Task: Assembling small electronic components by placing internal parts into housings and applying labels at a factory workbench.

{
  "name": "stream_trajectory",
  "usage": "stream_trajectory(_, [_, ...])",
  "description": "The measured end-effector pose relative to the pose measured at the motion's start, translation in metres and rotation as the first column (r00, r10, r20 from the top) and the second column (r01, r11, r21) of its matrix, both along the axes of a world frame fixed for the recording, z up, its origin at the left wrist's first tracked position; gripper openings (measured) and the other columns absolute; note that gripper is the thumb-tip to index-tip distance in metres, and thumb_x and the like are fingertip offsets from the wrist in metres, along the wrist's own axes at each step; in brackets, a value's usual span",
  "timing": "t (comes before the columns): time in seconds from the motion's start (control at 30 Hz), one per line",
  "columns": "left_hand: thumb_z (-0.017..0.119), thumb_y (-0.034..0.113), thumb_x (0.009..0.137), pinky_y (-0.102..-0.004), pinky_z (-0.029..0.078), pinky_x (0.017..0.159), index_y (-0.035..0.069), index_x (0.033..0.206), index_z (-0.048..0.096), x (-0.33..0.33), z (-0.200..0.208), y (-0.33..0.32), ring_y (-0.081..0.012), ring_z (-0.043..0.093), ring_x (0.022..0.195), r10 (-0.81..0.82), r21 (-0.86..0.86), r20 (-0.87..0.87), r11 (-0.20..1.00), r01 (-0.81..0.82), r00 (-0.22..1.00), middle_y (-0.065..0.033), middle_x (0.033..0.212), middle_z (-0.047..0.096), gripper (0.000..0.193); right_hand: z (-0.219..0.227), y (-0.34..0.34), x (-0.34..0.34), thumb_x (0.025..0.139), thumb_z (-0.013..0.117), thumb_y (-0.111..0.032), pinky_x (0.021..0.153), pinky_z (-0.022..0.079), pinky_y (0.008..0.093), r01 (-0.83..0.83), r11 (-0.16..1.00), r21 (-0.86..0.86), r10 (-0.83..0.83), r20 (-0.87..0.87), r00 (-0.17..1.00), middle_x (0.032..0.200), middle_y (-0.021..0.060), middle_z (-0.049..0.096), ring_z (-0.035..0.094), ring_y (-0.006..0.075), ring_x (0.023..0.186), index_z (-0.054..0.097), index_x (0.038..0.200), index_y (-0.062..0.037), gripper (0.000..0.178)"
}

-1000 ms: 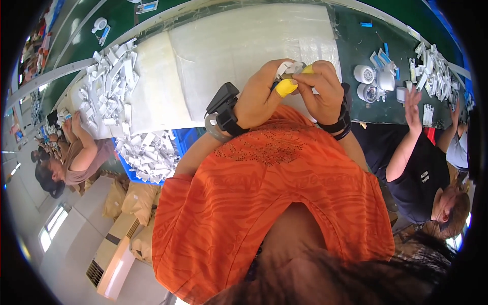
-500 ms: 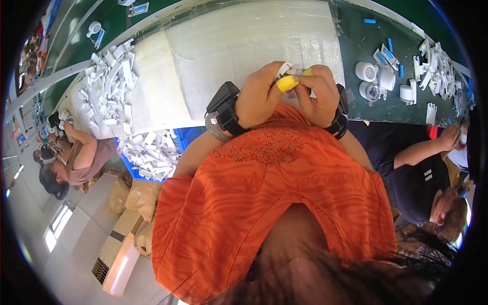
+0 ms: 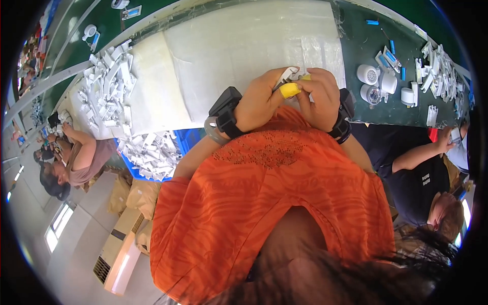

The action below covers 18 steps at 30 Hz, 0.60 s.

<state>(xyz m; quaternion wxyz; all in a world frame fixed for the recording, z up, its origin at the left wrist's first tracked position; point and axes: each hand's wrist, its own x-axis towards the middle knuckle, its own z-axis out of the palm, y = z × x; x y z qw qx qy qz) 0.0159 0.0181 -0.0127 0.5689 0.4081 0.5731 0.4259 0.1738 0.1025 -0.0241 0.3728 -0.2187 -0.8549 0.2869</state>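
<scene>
Head view: my left hand (image 3: 258,101) pinches a white part (image 3: 288,74), freshly tilted, still being worked (I can't tell my right hand's (image 3: 322,97) hold).

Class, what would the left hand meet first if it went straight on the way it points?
The left hand would probably meet the right hand, close beside it near the white part; exact depth is unclear.

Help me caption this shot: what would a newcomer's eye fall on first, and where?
Probably the bright orange shirt, which fills the lower middle of the view. Just above it, the left hand, with a yellow wrap on its thumb, holds a small white piece close to the right hand. At left, a heap of white parts lies on the table, above a blue bin holding more.
</scene>
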Motion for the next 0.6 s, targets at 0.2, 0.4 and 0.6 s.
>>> stream_trajectory(0.2, [0.046,0.017,0.100,-0.0203,0.040,0.048,0.001,0.123,0.056,0.004,0.003,0.002,-0.0041,0.047,0.057,0.047,0.011,-0.064,0.999,-0.046,0.997,0.0011,0.072,0.054,0.029,-0.001,-0.002,-0.003,0.068,0.071,0.003,0.085,0.052,0.0423,0.048,0.998,0.029,-0.049,0.011,0.999,0.077,0.0084,0.057,0.059,0.0263,0.075,0.064,0.088,-0.0048,0.023])
stream_trajectory(0.4, [0.047,0.011,0.095,-0.0316,0.049,0.060,0.000,0.110,0.060,-0.007,-0.001,0.005,-0.0214,0.062,0.067,0.067,-0.058,-0.098,0.996,-0.073,0.993,-0.0154,0.085,0.063,0.023,0.001,-0.007,-0.011,0.075,0.071,-0.009,0.083,0.048,0.0411,0.143,0.954,-0.265,-0.110,0.136,0.985,0.090,0.0087,0.066,0.063,0.0288,0.082,0.061,0.103,-0.0076,0.030])
stream_trajectory(0.6, [0.040,0.034,0.101,-0.0268,0.051,0.052,0.000,0.123,0.053,-0.053,-0.025,0.043,-0.0125,0.058,0.063,0.231,0.008,0.089,0.973,-0.233,0.969,-0.0062,0.086,0.061,0.043,-0.007,0.037,0.022,0.077,0.070,-0.013,0.072,0.049,0.0403,0.256,0.920,-0.296,-0.195,0.219,0.956,0.090,0.0100,0.066,0.064,0.0296,0.079,0.064,0.100,-0.0093,0.024])
